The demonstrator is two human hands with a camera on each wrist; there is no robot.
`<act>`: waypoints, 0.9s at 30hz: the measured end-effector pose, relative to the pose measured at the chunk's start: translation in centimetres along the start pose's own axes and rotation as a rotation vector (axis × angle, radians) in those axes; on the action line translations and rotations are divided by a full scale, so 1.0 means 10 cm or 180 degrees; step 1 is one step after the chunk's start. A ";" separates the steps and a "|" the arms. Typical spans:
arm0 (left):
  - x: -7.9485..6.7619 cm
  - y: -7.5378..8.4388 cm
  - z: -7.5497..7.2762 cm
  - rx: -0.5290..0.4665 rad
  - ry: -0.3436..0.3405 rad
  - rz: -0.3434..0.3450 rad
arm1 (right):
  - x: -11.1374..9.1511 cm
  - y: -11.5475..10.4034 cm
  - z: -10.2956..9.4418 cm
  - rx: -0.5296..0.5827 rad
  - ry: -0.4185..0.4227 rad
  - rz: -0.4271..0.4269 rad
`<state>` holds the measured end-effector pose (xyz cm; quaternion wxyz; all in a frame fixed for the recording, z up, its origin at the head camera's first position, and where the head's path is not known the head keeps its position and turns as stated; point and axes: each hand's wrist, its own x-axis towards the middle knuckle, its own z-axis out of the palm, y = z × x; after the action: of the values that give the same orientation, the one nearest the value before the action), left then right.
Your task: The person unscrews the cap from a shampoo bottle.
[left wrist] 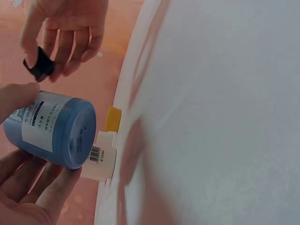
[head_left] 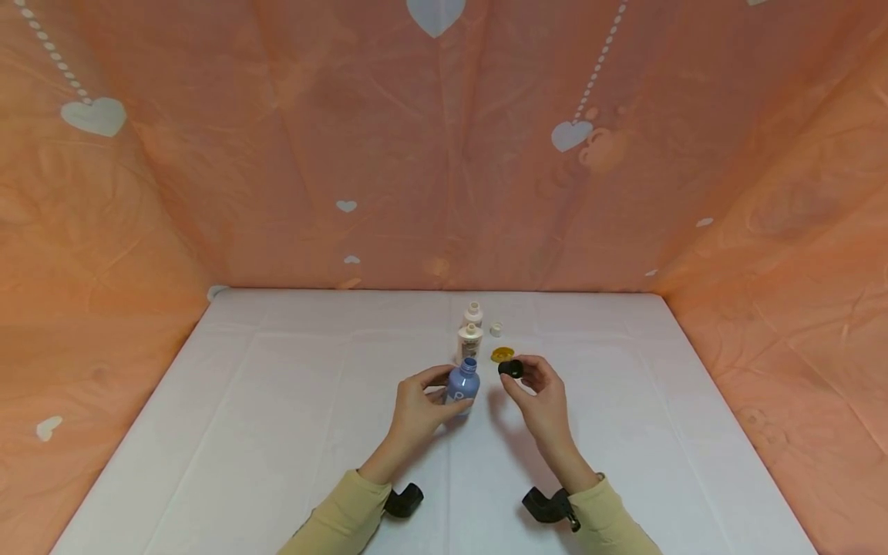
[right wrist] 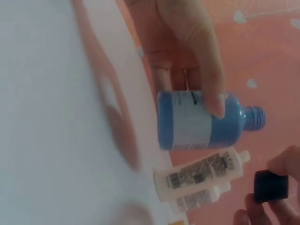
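My left hand (head_left: 420, 405) grips a blue bottle (head_left: 462, 385) round its body, thumb on one side and fingers on the other. Its threaded neck is bare, and a white label shows on the bottle in both wrist views. To the right, my right hand (head_left: 544, 397) pinches a black cap (head_left: 510, 368) between thumb and fingers, apart from the bottle neck. In the left wrist view the base of the blue bottle (left wrist: 79, 133) faces the camera, held above the white table. Shadows of both hands fall on the table.
Two white bottles (head_left: 469, 343) without caps stand one behind the other beyond the blue bottle. A yellow cap (head_left: 502, 354) and a small white cap (head_left: 496, 329) lie to their right. The white tabletop (head_left: 277, 432) ends at an orange curtain (head_left: 444, 193) with hearts.
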<state>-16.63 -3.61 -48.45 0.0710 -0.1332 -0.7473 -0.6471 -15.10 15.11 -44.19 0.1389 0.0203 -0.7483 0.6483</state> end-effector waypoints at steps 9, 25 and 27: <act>0.01 0.24 -0.02 -0.0071 -0.0077 0.0020 | 0.11 0.42 -0.15 -0.0505 -0.0288 0.0459; 0.12 0.01 0.12 -0.0138 -0.0192 0.0032 | 0.20 0.63 -0.22 -0.1332 -0.0542 0.0277; 0.13 -0.04 0.13 -0.0095 -0.0187 0.0051 | 0.21 0.64 -0.22 -0.1377 -0.0564 0.0246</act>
<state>-17.91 -2.19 -48.62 0.0522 -0.1593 -0.7383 -0.6534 -18.11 18.58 -49.58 0.0489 0.0182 -0.8793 0.4734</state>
